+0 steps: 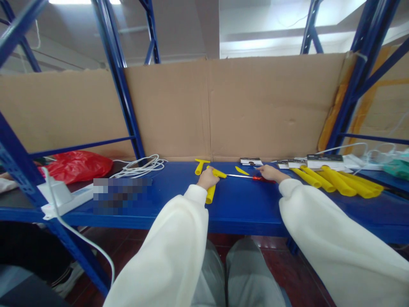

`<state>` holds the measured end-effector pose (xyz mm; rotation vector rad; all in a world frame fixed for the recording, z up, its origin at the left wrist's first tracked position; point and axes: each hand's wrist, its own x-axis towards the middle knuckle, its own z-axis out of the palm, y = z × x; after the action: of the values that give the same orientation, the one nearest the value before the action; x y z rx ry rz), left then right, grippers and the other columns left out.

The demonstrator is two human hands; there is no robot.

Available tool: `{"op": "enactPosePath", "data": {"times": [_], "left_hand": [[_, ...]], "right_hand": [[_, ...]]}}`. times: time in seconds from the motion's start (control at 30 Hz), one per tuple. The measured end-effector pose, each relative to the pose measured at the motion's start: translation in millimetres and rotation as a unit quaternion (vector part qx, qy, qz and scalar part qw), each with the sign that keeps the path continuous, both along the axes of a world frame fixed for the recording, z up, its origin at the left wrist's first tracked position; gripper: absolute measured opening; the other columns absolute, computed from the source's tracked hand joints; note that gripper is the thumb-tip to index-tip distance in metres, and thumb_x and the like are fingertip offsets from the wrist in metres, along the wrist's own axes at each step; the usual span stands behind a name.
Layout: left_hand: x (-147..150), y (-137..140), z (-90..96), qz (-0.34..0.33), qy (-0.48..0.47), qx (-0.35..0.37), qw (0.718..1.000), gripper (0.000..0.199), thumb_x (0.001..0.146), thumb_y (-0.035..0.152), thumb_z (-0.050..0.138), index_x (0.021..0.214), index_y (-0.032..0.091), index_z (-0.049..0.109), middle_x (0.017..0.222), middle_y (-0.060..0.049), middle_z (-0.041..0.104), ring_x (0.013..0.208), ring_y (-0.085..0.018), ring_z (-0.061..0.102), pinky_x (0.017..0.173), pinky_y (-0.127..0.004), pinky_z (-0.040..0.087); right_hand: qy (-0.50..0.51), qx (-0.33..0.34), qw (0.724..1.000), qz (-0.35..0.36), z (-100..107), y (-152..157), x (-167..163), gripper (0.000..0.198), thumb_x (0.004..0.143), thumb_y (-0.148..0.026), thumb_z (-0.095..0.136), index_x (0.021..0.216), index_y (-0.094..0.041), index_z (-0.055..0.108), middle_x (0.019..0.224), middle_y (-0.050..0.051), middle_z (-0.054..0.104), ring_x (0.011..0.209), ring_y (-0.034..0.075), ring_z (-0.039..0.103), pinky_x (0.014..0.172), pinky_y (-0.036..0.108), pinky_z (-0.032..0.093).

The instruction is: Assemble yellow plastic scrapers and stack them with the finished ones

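Observation:
My left hand (207,178) is closed around a yellow T-shaped tool (211,194). Its tubular handle points down toward me, and one end of its crosspiece sticks out to the right. In my right hand (270,173) is a screwdriver (243,176) with a red handle and a thin metal shaft. The shaft points left, and its tip reaches the crosspiece's right end; whether it sits in a screw is too small to tell. Just behind the shaft lies a flat yellow strip (242,170). A second yellow T-shaped tool (200,167) lies behind my left hand.
Several yellow tubes (335,181) lie at the right, before black-and-white packets (325,162). Another small packet (251,161) rests by the cardboard wall (255,111). Leftward are a coiled white cable (142,166), a power strip (72,199) and a red bag (81,165). Blue posts (126,98) frame the bench.

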<state>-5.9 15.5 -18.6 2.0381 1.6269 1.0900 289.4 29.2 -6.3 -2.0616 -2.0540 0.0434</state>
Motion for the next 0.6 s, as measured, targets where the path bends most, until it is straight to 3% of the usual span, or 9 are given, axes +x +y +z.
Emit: {"op": "enactPosePath", "data": {"times": [0.13,0.4,0.6], "left_hand": [[-1,2,-1.3,-0.002,0.007,-0.004,1.0,0.042,0.071,0.007,0.073,0.113,0.01,0.068,0.075,-0.002,0.07,0.08,-0.018,0.068,0.081,-0.025,0.051],[1,-2,-0.1,-0.003,0.015,-0.021,1.0,0.044,0.076,0.01,0.071,0.119,0.007,0.062,0.092,-0.007,0.073,0.091,-0.018,0.069,0.088,-0.024,0.048],[2,-6,2.6,-0.01,0.023,-0.027,0.999,0.047,0.074,0.01,0.072,0.12,0.01,0.062,0.092,-0.007,0.074,0.085,-0.02,0.07,0.083,-0.026,0.05]], "right_hand": [[-0.037,-0.019,0.999,0.021,3,11,-4,0.052,0.087,-0.009,0.043,0.132,-0.018,0.065,0.131,0.01,0.067,0.124,0.023,0.06,0.106,0.028,0.043],[-0.031,-0.03,0.999,0.009,5,23,-3,0.043,0.087,-0.013,0.047,0.122,-0.015,0.072,0.128,0.013,0.068,0.12,0.027,0.063,0.103,0.035,0.046],[-0.005,-0.008,1.0,0.015,2,28,0,0.045,0.083,-0.009,0.048,0.12,-0.016,0.073,0.124,0.013,0.07,0.116,0.027,0.065,0.102,0.036,0.048]]}}
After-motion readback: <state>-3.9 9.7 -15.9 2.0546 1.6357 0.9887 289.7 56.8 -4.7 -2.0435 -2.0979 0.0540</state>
